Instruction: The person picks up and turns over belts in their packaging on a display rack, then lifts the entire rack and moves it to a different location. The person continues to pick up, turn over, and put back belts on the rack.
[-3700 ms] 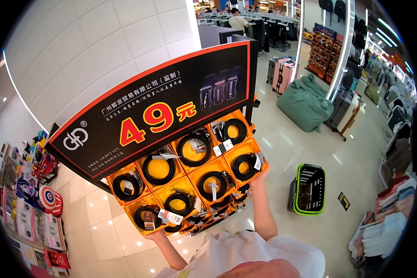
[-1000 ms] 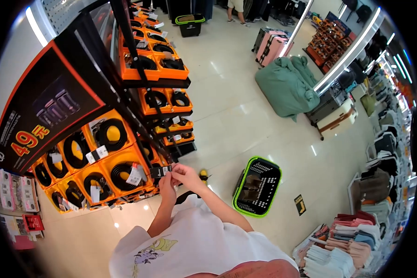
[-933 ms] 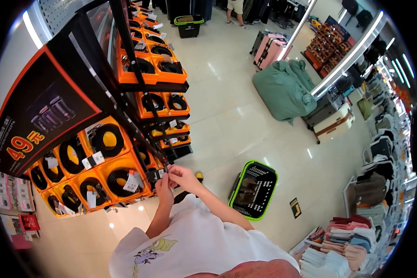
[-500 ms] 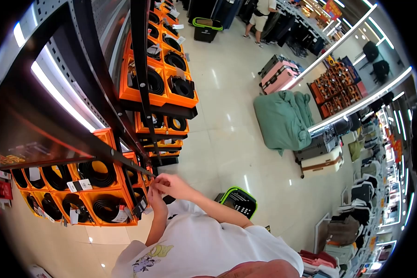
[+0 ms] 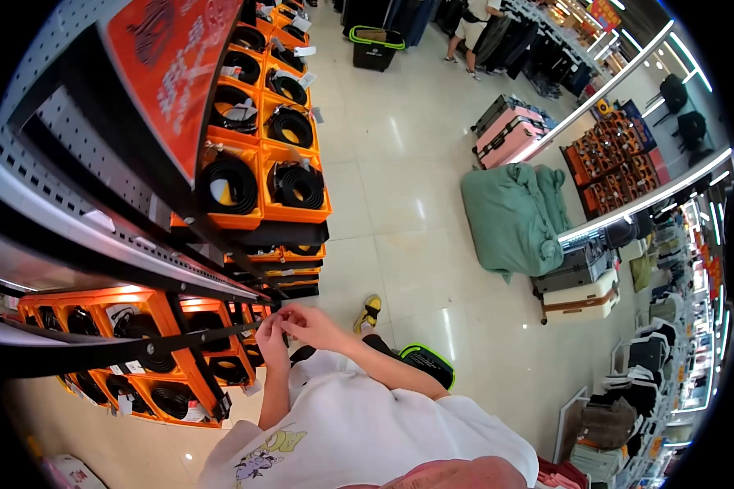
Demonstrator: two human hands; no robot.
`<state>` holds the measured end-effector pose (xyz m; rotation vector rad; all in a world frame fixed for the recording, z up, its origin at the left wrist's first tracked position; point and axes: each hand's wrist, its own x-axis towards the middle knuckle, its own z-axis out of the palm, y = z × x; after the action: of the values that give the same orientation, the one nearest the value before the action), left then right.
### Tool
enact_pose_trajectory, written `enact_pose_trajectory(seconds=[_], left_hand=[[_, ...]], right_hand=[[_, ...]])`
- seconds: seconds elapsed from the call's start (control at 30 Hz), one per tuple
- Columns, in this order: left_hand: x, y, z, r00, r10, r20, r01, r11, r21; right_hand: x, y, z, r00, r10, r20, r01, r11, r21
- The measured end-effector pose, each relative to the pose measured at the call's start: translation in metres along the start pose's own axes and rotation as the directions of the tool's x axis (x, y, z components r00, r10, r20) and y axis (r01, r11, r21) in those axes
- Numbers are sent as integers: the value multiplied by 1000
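My left hand (image 5: 274,346) and my right hand (image 5: 310,328) are together in front of my chest, fingertips pinched and nearly touching. Whatever lies between the fingers is too small to make out. Just left of them is the black frame (image 5: 212,336) of a display rack. Coiled black belts (image 5: 296,186) with white tags sit in orange compartments (image 5: 257,189) above the hands. More coiled belts (image 5: 171,399) fill the orange trays at lower left.
A black basket with a green rim (image 5: 429,363) stands on the floor by a yellow shoe (image 5: 371,311). To the right are a green cloth-covered stack (image 5: 514,220), a pink suitcase (image 5: 510,138) and a cream suitcase (image 5: 583,298). Another person (image 5: 470,37) stands near hanging clothes.
The view has shifted along the rack, bringing a red sign in at upper left. A yellow shoe has come into sight. My hands stay pinched together.
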<state>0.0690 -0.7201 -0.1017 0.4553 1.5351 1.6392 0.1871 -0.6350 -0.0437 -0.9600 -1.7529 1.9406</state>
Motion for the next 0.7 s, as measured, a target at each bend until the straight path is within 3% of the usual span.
enact_pose_trajectory(seconds=[0.1,0.2,0.23,0.33,0.47,0.53,0.7], left_hand=[[10,0,32,996,35,79,-41,995,87],[23,-12,70,976,101,192,-124,986,113],[25,-5,90,967,139,211,-186,958,219],[33,9,144,896,290,337,-389,879,275],[41,20,204,815,270,513,-506,764,401],[39,22,232,792,282,541,-518,779,354],[32,5,275,808,259,529,-538,690,484]], right_hand=[[4,3,-39,997,-78,2,78,997,19],[9,13,-87,1000,-24,-3,24,996,82],[11,14,-106,999,-53,-2,53,998,46],[8,11,-168,999,3,43,-7,996,90],[4,8,-253,970,75,231,-108,985,134],[0,9,-284,958,96,270,-140,979,149],[-1,21,-333,938,129,323,-192,966,173]])
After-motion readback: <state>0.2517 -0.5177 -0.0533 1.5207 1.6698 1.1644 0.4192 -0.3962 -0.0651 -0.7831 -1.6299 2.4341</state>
